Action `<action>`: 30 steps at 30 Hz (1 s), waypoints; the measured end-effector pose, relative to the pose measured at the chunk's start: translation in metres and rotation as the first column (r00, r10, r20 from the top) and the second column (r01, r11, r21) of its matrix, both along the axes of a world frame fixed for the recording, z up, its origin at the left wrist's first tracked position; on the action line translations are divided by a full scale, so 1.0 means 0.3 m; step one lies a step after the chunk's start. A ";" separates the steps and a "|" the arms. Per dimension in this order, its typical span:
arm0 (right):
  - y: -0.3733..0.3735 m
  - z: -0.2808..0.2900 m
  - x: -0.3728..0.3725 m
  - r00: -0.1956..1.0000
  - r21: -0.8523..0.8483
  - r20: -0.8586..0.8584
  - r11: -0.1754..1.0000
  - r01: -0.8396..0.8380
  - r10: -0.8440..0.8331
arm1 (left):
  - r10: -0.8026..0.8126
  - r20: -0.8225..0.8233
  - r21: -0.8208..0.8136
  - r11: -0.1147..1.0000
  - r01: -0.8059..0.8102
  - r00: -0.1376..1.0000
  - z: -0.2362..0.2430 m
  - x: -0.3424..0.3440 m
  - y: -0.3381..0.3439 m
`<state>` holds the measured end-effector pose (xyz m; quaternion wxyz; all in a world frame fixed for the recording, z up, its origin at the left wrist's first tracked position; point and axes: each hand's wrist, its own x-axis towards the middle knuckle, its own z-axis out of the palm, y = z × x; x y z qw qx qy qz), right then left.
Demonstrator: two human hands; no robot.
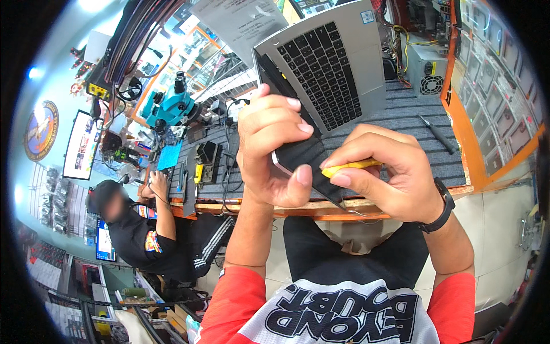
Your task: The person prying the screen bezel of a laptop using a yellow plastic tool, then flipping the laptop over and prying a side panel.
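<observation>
A silver laptop (372, 74) with black keys (321, 71) stands tilted over the bench, its keyboard half toward the far side. Its dark screen panel (306, 156) hangs on the near side, between my hands. My left hand (269, 146) is curled round the left edge of that panel, thumb in front. In a pinch of thumb and fingers, my right hand (389, 169) holds a slim yellow tool (362, 164), whose tip points at the panel near my left thumb. The exact kind of tool is hidden by my fingers.
On the striped grey mat (409, 112) lies a black-handled tool (438, 135), near a power supply unit (428, 71). A teal microscope (172, 103) and a yellow-handled tool (199, 172) are at left. A co-worker (140, 235) sits at the bench's left. Cables run beside the laptop.
</observation>
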<state>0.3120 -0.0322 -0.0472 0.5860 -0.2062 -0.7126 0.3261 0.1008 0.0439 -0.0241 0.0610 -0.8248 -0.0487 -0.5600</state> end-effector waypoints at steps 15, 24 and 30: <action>0.061 0.030 -0.011 0.981 0.198 0.188 0.980 0.008 -0.046 | -0.021 0.192 -0.137 0.989 0.048 0.981 -0.027 0.062 -0.002; 0.062 0.024 -0.023 0.977 0.270 0.190 0.962 0.047 -0.101 | -0.001 0.219 -0.141 0.989 0.033 0.976 -0.030 0.073 -0.011; 0.065 0.027 -0.022 0.975 0.301 0.189 0.952 0.055 -0.116 | -0.007 0.232 -0.145 0.989 0.041 0.973 -0.034 0.076 -0.010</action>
